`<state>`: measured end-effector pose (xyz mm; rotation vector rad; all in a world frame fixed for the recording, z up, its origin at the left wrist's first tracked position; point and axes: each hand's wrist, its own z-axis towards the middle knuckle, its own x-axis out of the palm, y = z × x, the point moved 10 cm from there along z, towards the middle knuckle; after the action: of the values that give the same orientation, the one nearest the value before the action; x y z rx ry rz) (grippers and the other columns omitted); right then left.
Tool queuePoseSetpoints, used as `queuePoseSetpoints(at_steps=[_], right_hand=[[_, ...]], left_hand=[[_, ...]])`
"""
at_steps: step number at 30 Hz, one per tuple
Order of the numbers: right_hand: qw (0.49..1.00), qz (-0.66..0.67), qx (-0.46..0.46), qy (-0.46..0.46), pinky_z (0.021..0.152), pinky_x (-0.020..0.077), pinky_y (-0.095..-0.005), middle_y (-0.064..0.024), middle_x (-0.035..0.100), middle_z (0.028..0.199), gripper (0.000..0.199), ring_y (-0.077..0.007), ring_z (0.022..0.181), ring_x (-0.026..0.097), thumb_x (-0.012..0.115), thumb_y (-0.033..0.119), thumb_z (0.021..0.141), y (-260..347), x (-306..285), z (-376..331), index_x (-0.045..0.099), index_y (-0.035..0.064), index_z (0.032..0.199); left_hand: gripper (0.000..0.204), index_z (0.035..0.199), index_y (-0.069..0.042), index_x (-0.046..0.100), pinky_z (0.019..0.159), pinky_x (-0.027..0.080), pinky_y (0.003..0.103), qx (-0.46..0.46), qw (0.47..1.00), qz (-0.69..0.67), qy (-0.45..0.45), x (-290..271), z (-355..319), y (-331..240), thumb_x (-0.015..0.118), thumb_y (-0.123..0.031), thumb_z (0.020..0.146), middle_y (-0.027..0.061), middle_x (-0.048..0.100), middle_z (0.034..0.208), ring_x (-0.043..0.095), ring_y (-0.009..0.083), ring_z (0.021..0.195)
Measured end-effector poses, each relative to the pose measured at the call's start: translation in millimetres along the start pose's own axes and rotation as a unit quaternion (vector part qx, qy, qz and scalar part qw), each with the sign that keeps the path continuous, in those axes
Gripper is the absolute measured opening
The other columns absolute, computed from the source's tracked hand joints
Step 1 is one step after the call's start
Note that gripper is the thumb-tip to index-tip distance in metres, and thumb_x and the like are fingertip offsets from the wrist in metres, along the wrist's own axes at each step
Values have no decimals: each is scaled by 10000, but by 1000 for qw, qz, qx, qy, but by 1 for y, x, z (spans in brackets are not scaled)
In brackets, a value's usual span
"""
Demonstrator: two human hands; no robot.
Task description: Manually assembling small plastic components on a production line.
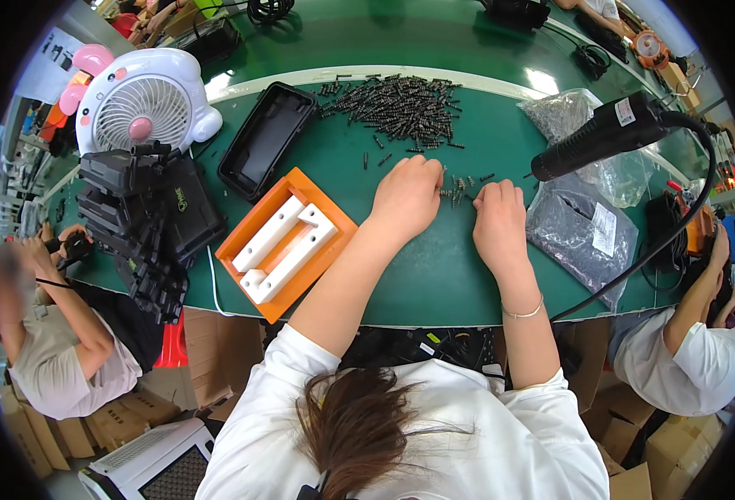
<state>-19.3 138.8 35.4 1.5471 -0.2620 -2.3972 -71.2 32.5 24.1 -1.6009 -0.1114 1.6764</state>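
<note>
A shallow orange rectangular tray (306, 187) holding white blocks (271, 233) sits beside the left forearm (346, 264); an elbow swing could knock it. The left hand (409, 196) and right hand (499, 223) have curled fingers; any pinch cannot be told. Small brass-toned coiled parts (457, 192) lie between them; a wrist sweep could scatter these. Beyond, a black cylindrical powered screwdriver (588, 143) obstructs rightward reach; dark ribbed cylindrical parts (401, 108) lie heaped farther.

Right fingers (501, 193) are partly hidden; small parts (457, 192) look indistinct.
</note>
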Motion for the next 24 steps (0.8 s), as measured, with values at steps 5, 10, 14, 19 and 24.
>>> queuePoseSetpoints(at_steps=[5, 10, 14, 19, 24], right_hand=[[993, 100, 18, -52, 654, 410, -383, -149, 503, 782, 85, -302, 729, 494, 533, -14, 749, -5, -11, 4, 471, -8, 807], [961, 258, 89, -30, 550, 401, -271, -87, 518, 719, 124, -167, 608, 491, 466, -20, 797, -13, -9, 3, 515, -8, 910], [943, 325, 62, -28, 560, 388, -267, -87, 485, 684, 175, -165, 590, 459, 424, -39, 783, -6, -11, 4, 567, 3, 873], [915, 396, 72, -13, 549, 377, -238, -50, 469, 686, 192, -122, 598, 438, 394, -34, 809, -9, -4, 4, 566, -3, 888], [802, 566, 186, 34, 545, 375, -179, 6, 450, 725, 169, -46, 624, 412, 351, 22, 881, -23, 21, -3, 496, 18, 968]], left_hand=[[77, 777, -33, 506, 675, 434, 374, 34, 994, -45, -90, -18, -1, -5, 553, -38, 717, 105, 519, 755, 527, 278, 774], [62, 800, -27, 497, 671, 432, 377, 27, 992, -69, -99, -23, 0, -7, 530, -37, 749, 114, 528, 765, 528, 287, 772], [67, 836, -11, 495, 660, 435, 374, 62, 985, -134, -90, -24, 1, -19, 502, -36, 774, 133, 557, 776, 542, 305, 752], [79, 862, -1, 496, 642, 448, 348, 61, 974, -205, -69, -20, 1, -24, 484, -29, 788, 141, 573, 771, 567, 290, 722], [95, 873, -7, 500, 622, 459, 308, 62, 965, -253, -43, -13, -1, -29, 519, -30, 783, 115, 575, 758, 575, 222, 695]])
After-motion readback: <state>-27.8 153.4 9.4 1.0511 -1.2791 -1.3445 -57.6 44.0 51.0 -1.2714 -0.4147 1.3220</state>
